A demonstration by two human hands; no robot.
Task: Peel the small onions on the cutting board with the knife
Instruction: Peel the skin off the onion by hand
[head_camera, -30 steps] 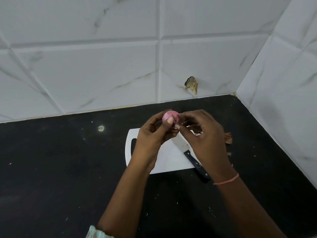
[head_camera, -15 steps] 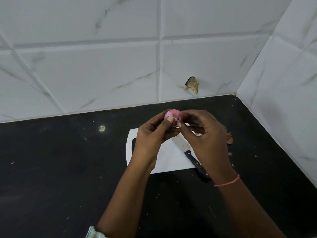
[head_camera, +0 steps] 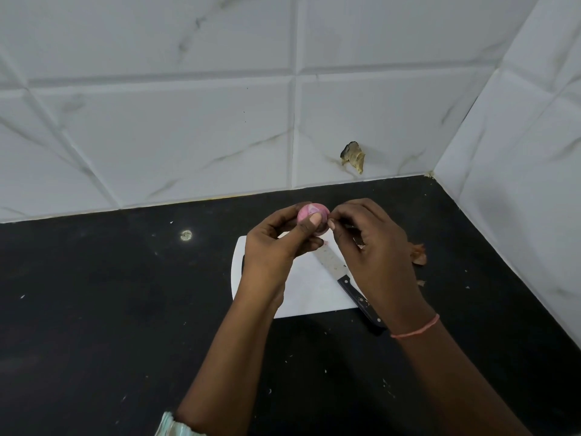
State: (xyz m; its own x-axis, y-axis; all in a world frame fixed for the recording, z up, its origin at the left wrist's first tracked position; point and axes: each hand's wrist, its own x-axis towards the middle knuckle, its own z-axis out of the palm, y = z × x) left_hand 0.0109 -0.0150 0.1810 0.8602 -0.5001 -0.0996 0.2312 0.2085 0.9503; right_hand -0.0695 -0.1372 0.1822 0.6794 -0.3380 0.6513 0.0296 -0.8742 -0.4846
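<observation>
From the head camera, the person held a small round pink onion up in the air, above the far end of a white plastic cutting board. The left hand had its fingers curled round the onion, with the thumb pressed flat on its front. The right hand was just beside it, and its thumb and first finger pinched at the right side of the onion. I could not tell if a bit of skin was between those fingertips, as they were too small to see well.

The cutting board lay flat on a black stone worktop. A knife with a speckled silver blade and a black handle lay on the board, slanted, under the right hand. No hand touched it. Its handle end stuck out over the near edge of the board.

Some dry brown onion peels lay on the worktop just to the right of the right hand. A thin pink band went round the right wrist. White tiles with grey marble lines covered the wall behind, and a brown scrap was stuck low on it.
</observation>
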